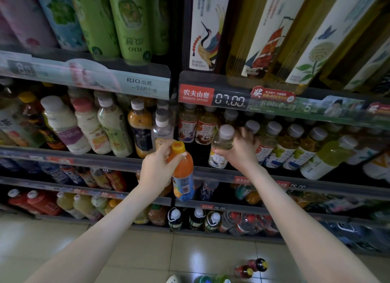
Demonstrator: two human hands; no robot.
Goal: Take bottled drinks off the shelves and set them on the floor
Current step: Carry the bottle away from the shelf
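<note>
A person stands at a drinks aisle with a bottle in each hand. The left hand (157, 166) grips a plastic bottle of orange juice with a yellow cap (183, 173), fingers (164, 149) and thumb wrapped round its neck. The bottle is clear of the shelf, tilted in the air in front of the grey shelf rail (211, 174). The right hand (242, 149) reaches into the middle shelf, its fingers (248, 135) curled round the shoulder of a clear bottle of pale tea with a grey-white cap (222, 141). That bottle stands at the front of its row, and whether it has left the shelf cannot be told.

The job looks to be in its early stages. A small cluster of bottles, among them two dark red ones with yellow caps (252, 267), sits on the pale tiled floor (137, 251) at the lower edge of the view. Every visible shelf is packed with drinks. The two bottles in hand have yet to be carried down and set beside those on the floor.
</note>
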